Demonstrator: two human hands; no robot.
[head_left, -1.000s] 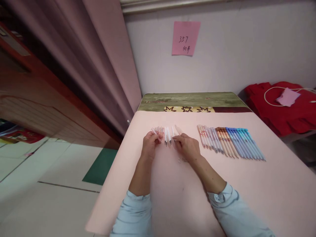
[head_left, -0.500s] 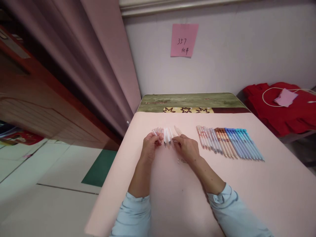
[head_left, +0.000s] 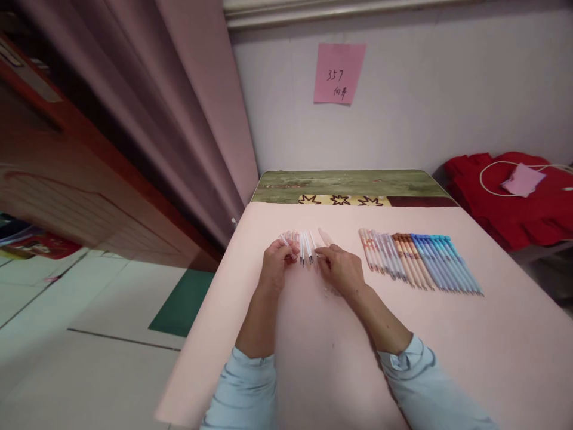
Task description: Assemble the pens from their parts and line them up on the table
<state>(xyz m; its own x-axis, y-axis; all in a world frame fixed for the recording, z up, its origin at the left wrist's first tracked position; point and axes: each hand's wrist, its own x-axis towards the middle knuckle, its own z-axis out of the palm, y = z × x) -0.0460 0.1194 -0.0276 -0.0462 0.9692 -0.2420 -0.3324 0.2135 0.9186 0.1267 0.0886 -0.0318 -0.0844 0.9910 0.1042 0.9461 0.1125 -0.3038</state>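
Observation:
My left hand [head_left: 274, 267] is closed around a clear pen barrel [head_left: 285, 240] with a reddish pattern, tilted in its fingers. More patterned barrels lie just behind that hand, partly covered by it. Several white pen refills [head_left: 305, 248] with dark tips lie side by side between my hands, tips toward me. My right hand [head_left: 344, 267] pinches the tip end of the rightmost refill [head_left: 313, 240]. A pale pinkish pen part [head_left: 324, 236] lies just beyond its knuckles. Tiny pale pieces [head_left: 326, 292] rest beneath that hand, too small to make out.
To the right lies a row of assembled pens [head_left: 421, 260], in white, brown, blue and turquoise. Pale pink covering [head_left: 322, 370] spreads over the table. A red cloth [head_left: 532, 221] with a white cable sits at far right; a wooden door [head_left: 134, 197] and curtain stand left.
The whole view has shifted slightly, moving everything a little to the right in the picture. Both hands keep nearly the same place and grip; the refills lie as before.

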